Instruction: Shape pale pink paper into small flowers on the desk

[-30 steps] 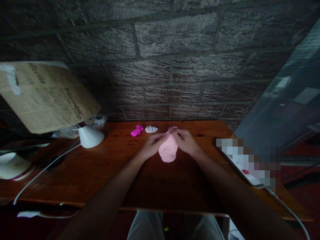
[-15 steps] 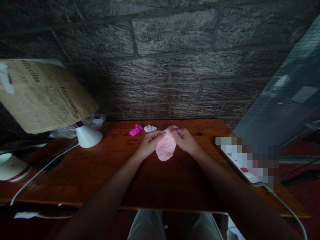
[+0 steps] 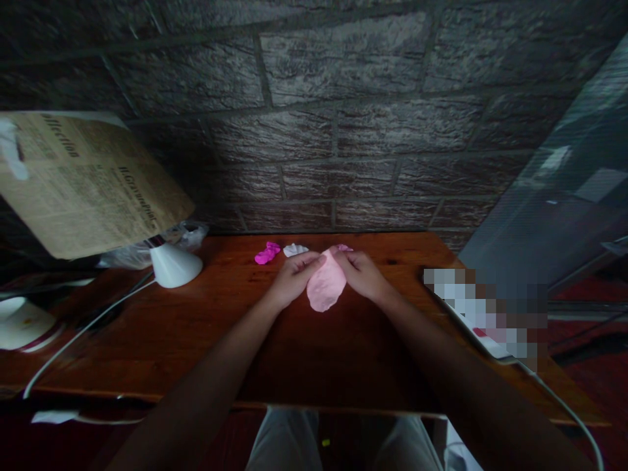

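Beneath the left hand [image 3: 296, 278] and right hand [image 3: 362, 273] spreads a reddish-brown wooden table [image 3: 206, 327]. Both hands, fingers curled nearly closed, pinch a pale pink, flat, soft-looking oval sheet [image 3: 326, 288] between them. Beyond the left hand lie a crumpled magenta lump [image 3: 267, 253] and a crumpled white lump [image 3: 295, 250].

Soft piece [image 3: 324, 288]: pale pink. Far side: left lump [image 3: 267, 253] magenta, right lump [image 3: 295, 250] white. Table [image 3: 196, 314] reddish-brown. Left lampshade [image 3: 98, 190] tan, dark print. Wall [image 3: 373, 124] grey, brick-patterned.
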The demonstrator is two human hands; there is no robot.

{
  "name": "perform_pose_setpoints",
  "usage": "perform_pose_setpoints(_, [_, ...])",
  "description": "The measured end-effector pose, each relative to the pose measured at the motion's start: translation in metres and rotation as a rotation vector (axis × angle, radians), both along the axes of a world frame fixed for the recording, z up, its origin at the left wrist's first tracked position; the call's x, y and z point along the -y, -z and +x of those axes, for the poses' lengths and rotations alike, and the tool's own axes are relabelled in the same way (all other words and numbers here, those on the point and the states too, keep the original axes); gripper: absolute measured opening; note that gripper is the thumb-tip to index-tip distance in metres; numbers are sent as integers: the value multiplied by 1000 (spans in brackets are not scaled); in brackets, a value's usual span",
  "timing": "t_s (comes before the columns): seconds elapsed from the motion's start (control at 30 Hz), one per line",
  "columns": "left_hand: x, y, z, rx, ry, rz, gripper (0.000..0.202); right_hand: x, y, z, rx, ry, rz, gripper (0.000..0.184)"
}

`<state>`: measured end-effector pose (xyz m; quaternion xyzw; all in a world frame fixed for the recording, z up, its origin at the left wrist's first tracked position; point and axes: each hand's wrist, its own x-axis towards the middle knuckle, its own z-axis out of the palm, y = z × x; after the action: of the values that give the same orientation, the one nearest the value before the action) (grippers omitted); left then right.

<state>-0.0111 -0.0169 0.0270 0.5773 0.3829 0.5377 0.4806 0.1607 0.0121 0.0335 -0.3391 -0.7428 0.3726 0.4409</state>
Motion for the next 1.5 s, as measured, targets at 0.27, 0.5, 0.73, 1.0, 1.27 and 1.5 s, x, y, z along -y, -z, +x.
perform_pose_setpoints(0.27, [2, 1, 3, 23, -13, -13, 41, -1, -3, 3, 34, -54, 55, 67])
perform_pose_setpoints(0.5, [0, 1, 3, 3, -40, 9, 46, 5, -1, 1, 100, 4, 48, 72])
perform_pose_setpoints(0.73, [0, 1, 2, -43, -139, 141, 38, 3, 0, 0, 54, 52, 12, 73])
perform_pose_setpoints(1.0, [1, -2, 4, -15, -163, 87, 42, 1, 1, 0, 42, 31, 98, 64])
perform_pose_setpoints(1.27, [0, 4, 7, -51, -98, -48, 62, 0, 3, 1, 81, 16, 150, 55])
perform_pose_setpoints(1.5, [0, 5, 6, -112, -103, 0, 54, -1, 4, -1, 22, -47, 64, 61])
